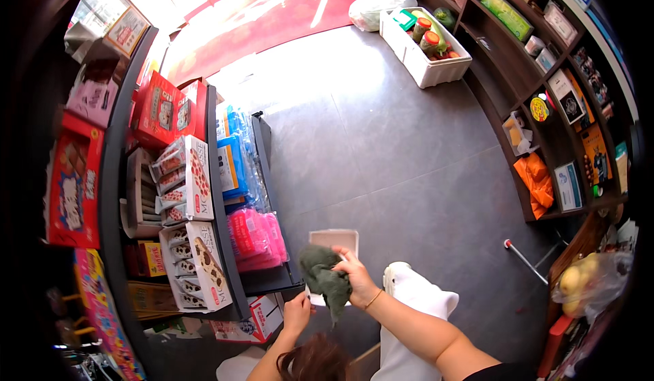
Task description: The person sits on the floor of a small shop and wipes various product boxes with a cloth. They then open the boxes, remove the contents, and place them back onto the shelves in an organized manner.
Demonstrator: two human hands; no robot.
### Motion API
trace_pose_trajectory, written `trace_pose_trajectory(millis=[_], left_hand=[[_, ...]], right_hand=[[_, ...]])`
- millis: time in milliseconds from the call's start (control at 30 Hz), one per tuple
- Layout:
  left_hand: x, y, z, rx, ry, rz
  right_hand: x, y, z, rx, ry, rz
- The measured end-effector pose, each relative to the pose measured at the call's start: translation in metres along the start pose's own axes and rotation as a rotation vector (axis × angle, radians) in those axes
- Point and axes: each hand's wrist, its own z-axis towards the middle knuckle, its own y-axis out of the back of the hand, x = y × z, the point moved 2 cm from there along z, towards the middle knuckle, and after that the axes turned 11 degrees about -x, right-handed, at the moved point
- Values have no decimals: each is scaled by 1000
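My right hand [356,277] grips a crumpled dark green cloth [322,274], whose loose end hangs downward. Beneath the cloth is a white shallow tray or lid [334,238], partly hidden by it. On the tray's left side my left hand [298,310] has its fingers closed at the edge, seemingly holding it. Just left of both hands stands the corner of a dark shelf [271,283] bearing pink plastic packets [258,238] and blue packets [232,169].
Snack boxes [196,176] fill the shelves at left. At right stands a brown cubby shelf [506,69]; before it is a white foam box [434,72] with jars and vegetables. A metal leg [526,262] juts over the grey floor at lower right.
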Motion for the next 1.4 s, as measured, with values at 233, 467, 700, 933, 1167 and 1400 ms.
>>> trace_pose_trajectory(millis=[233, 467, 700, 933, 1167, 1400], left_hand=[[-124, 63, -91, -161, 398, -168], [-289, 152, -163, -119, 417, -170], [-446, 157, -137, -35, 282, -429], [-560, 197, -76, -108, -13, -289], [-607, 223, 45, -151, -52, -241], [-710, 226, 197, -14, -199, -123]], right_hand=[[92, 68, -119, 22, 50, 140], [223, 11, -363, -254, 94, -397], [317, -45, -372, -42, 646, -1135], [364, -207, -325, -181, 722, -1439], [438, -297, -214, -182, 704, -1769], [559, -376, -146, -333, 707, -1807]])
